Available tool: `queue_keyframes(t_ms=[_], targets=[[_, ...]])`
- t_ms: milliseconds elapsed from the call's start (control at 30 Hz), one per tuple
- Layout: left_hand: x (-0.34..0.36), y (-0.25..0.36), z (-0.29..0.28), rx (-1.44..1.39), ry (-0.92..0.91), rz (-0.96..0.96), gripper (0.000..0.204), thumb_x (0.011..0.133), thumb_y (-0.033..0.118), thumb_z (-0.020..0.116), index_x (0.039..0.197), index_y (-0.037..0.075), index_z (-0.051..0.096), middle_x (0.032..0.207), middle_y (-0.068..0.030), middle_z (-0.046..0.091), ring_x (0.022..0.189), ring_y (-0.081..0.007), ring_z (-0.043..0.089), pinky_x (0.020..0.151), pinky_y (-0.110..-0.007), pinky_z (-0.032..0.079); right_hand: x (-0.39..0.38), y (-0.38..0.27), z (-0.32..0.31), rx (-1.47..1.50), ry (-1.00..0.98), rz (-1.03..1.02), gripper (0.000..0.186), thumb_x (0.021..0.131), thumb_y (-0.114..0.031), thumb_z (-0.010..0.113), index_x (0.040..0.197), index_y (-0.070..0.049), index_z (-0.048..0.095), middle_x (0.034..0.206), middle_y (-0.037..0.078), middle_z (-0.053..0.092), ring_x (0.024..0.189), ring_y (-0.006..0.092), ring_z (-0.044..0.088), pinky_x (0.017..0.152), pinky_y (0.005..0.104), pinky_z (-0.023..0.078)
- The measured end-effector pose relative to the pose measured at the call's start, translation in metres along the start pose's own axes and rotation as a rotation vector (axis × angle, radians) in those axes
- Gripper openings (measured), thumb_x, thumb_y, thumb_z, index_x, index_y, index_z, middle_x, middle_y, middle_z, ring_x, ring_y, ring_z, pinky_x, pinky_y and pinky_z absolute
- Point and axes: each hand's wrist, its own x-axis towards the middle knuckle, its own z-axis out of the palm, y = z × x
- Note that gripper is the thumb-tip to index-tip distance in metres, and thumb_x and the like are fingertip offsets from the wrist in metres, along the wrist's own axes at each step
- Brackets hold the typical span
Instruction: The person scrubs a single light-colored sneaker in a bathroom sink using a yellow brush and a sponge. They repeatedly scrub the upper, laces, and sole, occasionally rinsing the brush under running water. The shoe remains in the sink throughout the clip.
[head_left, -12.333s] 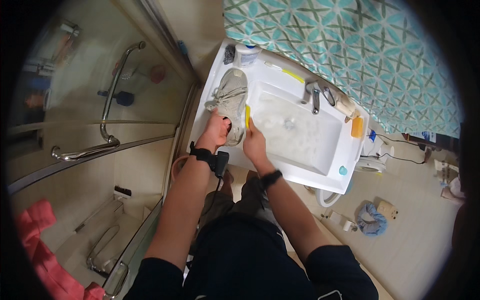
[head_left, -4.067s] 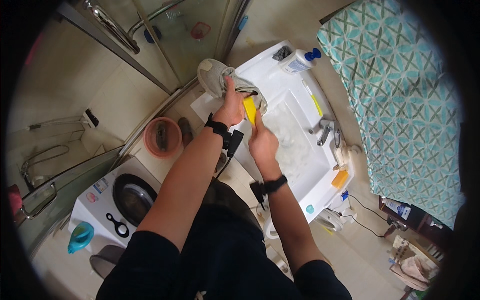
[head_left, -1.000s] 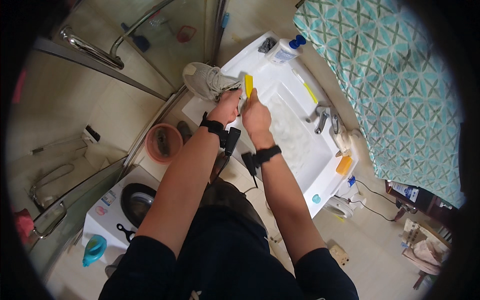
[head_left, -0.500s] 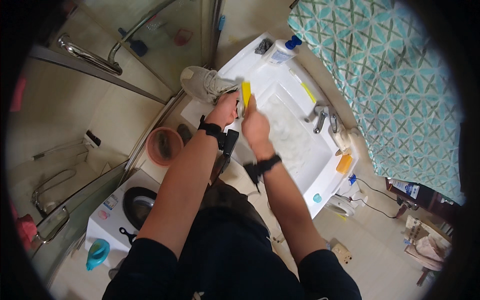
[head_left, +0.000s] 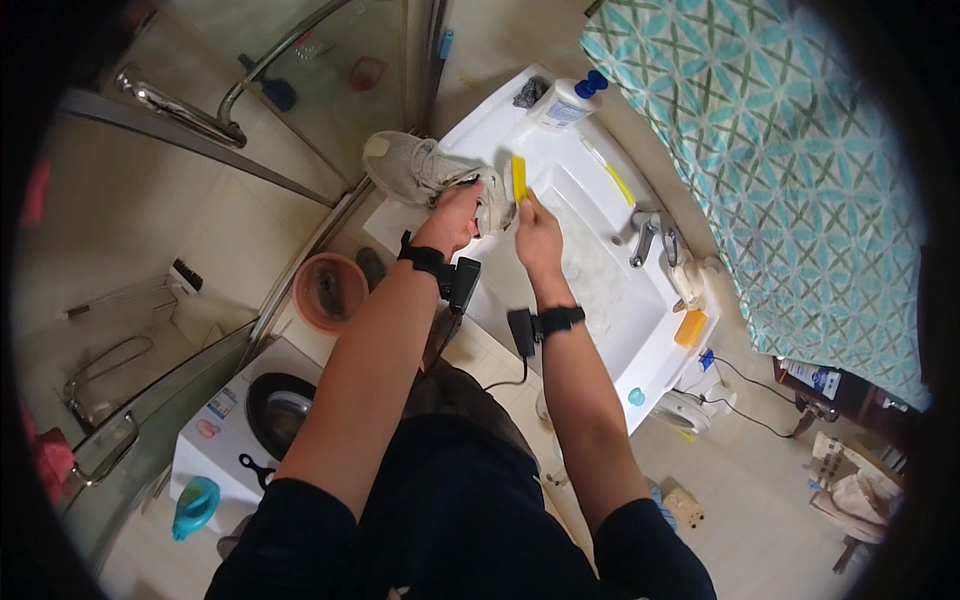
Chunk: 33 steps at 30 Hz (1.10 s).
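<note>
A pale grey lace-up sneaker [head_left: 400, 165] lies sideways over the top left of the white sink [head_left: 650, 370]. My left hand [head_left: 455, 215] is closed on its heel end at the collar. My right hand [head_left: 540, 235] grips a yellow brush [head_left: 519, 176] just right of that end; whether the bristles touch the shoe I cannot tell. Cloudy, foamy water [head_left: 590, 280] sits in the basin beneath my right hand.
Pump bottle [head_left: 562, 105], yellow-handled brush [head_left: 615, 180], faucet [head_left: 645, 235] and orange soap bar [head_left: 689, 328] line the sink. A pink bucket [head_left: 330, 295] and white washer [head_left: 225, 420] are lower left, beside glass shower panels [head_left: 400, 60]. A patterned curtain [head_left: 760, 180] hangs right.
Since half a second ago, my right hand and the brush have shifted rightward, away from my left hand. Compared with the oldest frame, the shoe now lies crosswise, toe to the left.
</note>
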Motion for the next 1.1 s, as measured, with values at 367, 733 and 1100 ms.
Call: queue_keyframes(t_ms=[367,733,1100], targets=[[0.001,-0.001,-0.005,-0.053,-0.047,-0.009,0.018,0.102,0.03,0.062,0.102,0.013,0.064,0.085,-0.0024,0.063,0.067,-0.0154,0.059,0.055,-0.032,0.047,-0.066,-0.012,0.006,-0.108,-0.03,-0.008,0.048,0.102,-0.017,0.057,0.15,-0.012,0.051,0.08,0.02,0.07,0.069,0.0332,0.068,0.065,0.04,0.053],[0.004,-0.002,0.002,0.044,0.124,-0.014,0.03,0.095,0.034,0.068,0.112,0.009,0.064,0.092,-0.0017,0.063,0.07,-0.0126,0.058,0.048,-0.029,0.04,-0.067,-0.043,0.0,-0.147,-0.096,0.108,0.049,0.1,-0.021,0.059,0.147,-0.013,0.052,0.08,0.024,0.069,0.07,0.0426,0.068,0.063,0.0532,0.052],[0.004,-0.004,0.011,-0.061,0.166,0.029,0.025,0.098,0.032,0.064,0.105,0.009,0.065,0.081,-0.0042,0.06,0.058,-0.0139,0.054,0.044,-0.033,0.037,-0.058,-0.056,-0.001,-0.11,-0.14,0.16,0.046,0.099,-0.017,0.059,0.145,-0.009,0.055,0.091,0.029,0.069,0.081,0.0463,0.069,0.071,0.0503,0.055]])
